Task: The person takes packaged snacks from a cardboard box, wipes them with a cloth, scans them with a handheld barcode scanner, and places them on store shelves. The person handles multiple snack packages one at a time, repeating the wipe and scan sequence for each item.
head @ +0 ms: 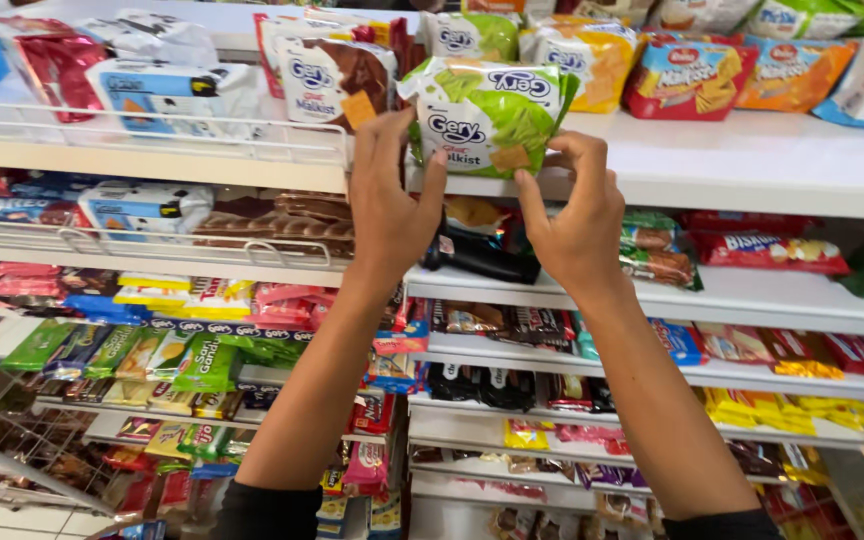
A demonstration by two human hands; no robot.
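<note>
Both hands up at the top white shelf [752,150]; left hand [389,205] and right hand [577,215] pinch the green-and-white cracker packet [487,112] with narrow fingers; brown packet [337,80] just left, yellow packet [582,55] behind, crowding it.

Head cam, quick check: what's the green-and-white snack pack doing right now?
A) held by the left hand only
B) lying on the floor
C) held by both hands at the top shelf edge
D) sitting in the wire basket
C: the left hand and right hand both grip the green-and-white pack from below at the white top shelf edge.
</note>
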